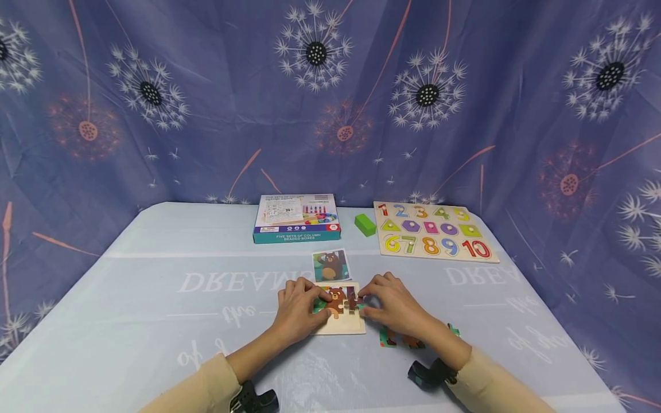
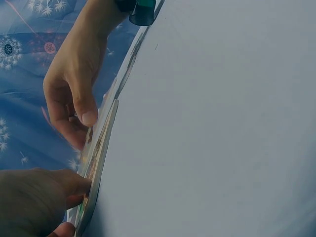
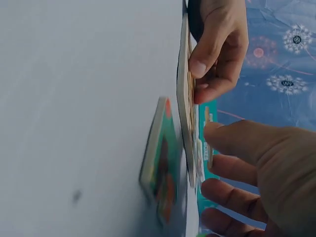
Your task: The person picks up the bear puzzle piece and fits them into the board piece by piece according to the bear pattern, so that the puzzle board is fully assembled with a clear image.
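A wooden puzzle board (image 1: 338, 327) lies in front of me, with bear picture pieces (image 1: 336, 299) set in its upper part. My left hand (image 1: 299, 307) rests at the board's left side, thumb and fingertips touching the pieces. At the right edge, my right hand (image 1: 395, 304) pinches a puzzle piece (image 3: 210, 143) between thumb and fingers; the right wrist view shows it edge-on. Loose pieces (image 1: 387, 338) lie beside the board, partly hidden under the right forearm. Just behind the board lies a bear picture card (image 1: 331, 265).
Farther back are a boxed bead set (image 1: 296, 218), a green block (image 1: 365, 225) and a number-and-shape board (image 1: 436, 232). A patterned cloth (image 1: 222, 103) hangs behind the pale table (image 1: 155, 298). Black wrist devices (image 1: 431, 374) sit below both forearms.
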The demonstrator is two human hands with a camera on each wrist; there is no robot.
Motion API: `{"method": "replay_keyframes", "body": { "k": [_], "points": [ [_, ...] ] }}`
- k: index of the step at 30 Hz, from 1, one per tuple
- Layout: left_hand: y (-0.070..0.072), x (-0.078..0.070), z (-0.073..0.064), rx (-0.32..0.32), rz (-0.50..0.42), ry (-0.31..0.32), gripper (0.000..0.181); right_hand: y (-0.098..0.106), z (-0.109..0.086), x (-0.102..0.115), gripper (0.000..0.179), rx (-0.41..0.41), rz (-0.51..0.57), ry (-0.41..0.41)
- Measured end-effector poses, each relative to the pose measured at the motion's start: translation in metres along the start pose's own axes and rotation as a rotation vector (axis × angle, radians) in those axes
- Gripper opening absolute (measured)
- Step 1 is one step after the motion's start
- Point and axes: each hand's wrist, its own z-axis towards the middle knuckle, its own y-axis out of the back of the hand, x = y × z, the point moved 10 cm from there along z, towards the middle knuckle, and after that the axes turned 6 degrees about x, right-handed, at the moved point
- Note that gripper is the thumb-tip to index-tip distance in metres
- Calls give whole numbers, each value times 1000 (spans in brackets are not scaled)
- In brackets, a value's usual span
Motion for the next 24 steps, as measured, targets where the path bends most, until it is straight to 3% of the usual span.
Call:
{"method": "replay_keyframes", "body": {
  "k": [24],
  "points": [
    [-1, 0, 1, 9, 5, 5, 14, -13, 8, 5, 29, 26, -9, -1]
  ]
}}
